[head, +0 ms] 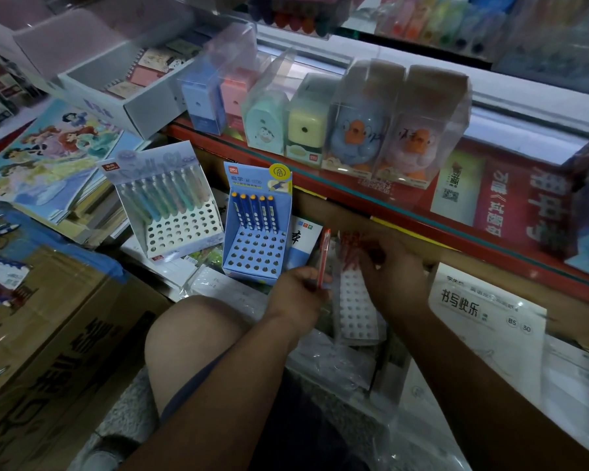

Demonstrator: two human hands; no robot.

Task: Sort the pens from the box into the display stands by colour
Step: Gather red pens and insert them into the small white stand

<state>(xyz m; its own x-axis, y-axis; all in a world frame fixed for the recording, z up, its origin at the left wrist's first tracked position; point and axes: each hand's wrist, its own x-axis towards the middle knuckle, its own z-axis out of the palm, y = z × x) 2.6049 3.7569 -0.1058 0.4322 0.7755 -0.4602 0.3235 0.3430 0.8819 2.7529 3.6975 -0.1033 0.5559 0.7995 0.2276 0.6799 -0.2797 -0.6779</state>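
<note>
A large cardboard box (58,321) with dark printed lettering fills the lower left, and a red-edged shelf (405,215) runs across the upper right, carrying a row of pencil sharpeners (354,130) in clear plastic cases. A cartoon colouring book (48,154) lies on a stack at the left, and a wrapped writing pad (483,321) lies at the right below the shelf. The person's bare knee (191,334) rises at the bottom centre. Three display stands sit below the shelf. The pastel stand (181,232) on the left holds a back row of pastel pens (164,198). The blue stand (255,256) beside it holds five blue pens (255,212) in its back row. The white stand (354,307), with its rows of holes, sits between the two hands inside clear wrapping. The left hand (296,294) holds one red pen (324,256) nearly upright just left of the white stand, its fingers curled round the lower barrel. The right hand (398,273) reaches over the far end of the white stand, its fingers at a cluster of red pens (352,241) standing there. That area is blurred, so it cannot be told whether those fingers are pinching a pen or only touching the cluster.
</note>
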